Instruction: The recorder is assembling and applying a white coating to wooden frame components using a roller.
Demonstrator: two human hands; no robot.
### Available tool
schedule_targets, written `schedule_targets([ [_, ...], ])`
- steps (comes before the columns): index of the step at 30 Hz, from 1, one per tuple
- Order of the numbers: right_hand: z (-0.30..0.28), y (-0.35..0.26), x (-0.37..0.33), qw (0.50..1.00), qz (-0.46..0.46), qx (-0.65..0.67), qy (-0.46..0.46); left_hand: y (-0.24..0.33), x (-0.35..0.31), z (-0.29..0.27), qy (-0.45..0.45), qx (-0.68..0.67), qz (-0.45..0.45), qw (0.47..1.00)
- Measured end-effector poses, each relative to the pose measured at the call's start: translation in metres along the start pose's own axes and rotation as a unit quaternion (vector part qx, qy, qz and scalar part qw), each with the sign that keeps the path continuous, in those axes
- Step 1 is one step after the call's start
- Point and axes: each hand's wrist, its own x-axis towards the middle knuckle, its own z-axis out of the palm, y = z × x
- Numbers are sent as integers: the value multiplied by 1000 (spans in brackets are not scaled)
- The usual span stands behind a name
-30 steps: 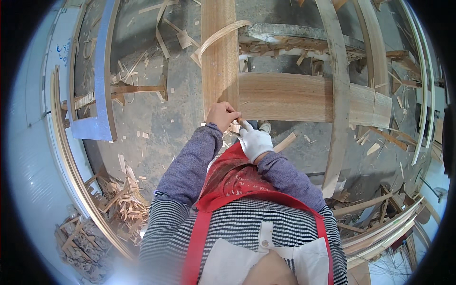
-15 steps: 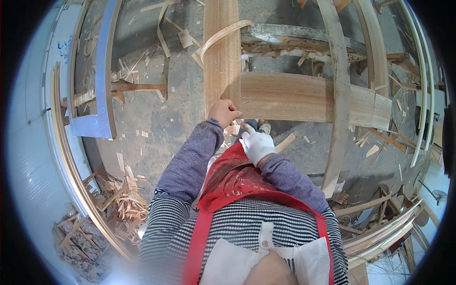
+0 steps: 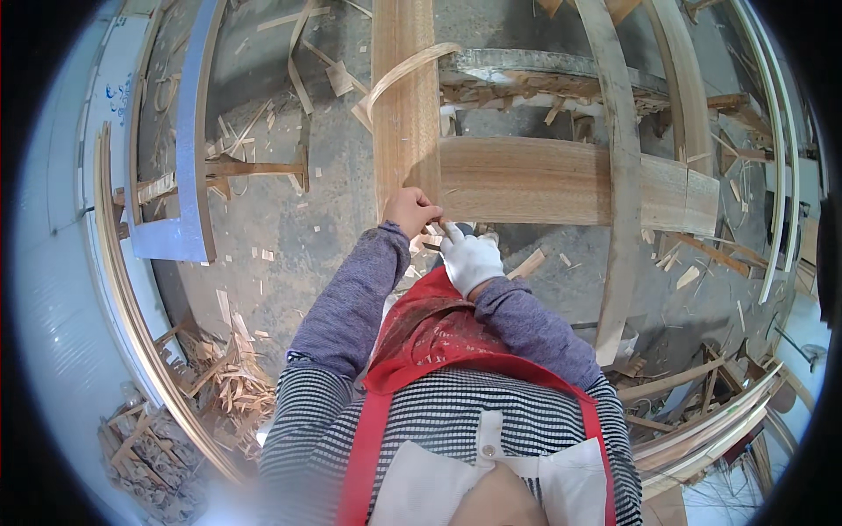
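Observation:
A long wooden board (image 3: 405,96) runs away from me. At its near end my bare left hand (image 3: 412,212) is closed in a pinch; what lies between its fingertips is too small to make out. My right hand (image 3: 472,261), in a white glove with bare fingertips, is closed close beside it. A small dark blade-like piece (image 3: 431,246) sticks out from that hand toward the left; the rest of it is hidden. The fingertips of both hands almost meet. A curled pale wood strip (image 3: 412,72) arches over the board farther up.
A wide crosswise board (image 3: 526,180) joins the long board on the right, and a narrow plank (image 3: 621,167) crosses over it. At left stands a blue-faced frame (image 3: 191,131) beside upright thin strips (image 3: 118,289). Wood scraps (image 3: 237,368) litter the floor.
My right hand has turned and shifted slightly up toward the left hand, and the dark blade-like piece now shows. The left hand stays pinched at the board's end.

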Motion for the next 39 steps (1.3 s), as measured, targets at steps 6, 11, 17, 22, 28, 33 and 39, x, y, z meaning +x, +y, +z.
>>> schedule_targets([
  [6,-1,3,2,1000,6,29,-12,6,-2,1,19,-14,-23,999],
  [11,-12,6,-4,998,-34,52,15,10,-8,1,37,-48,-44,997],
  [17,-30,30,-39,977,-29,163,133,10,-15,-6,63,-83,-14,994],
  [22,-25,82,-114,920,119,260,267,-5,-23,-9,132,109,203,964],
  [28,11,150,-222,831,341,206,388,-6,-15,-11,113,19,79,990],
  [33,40,212,-294,657,565,255,429,22,-6,-9,157,44,121,979],
  [39,97,261,-341,679,566,221,412,34,-9,-7,123,208,267,933],
])
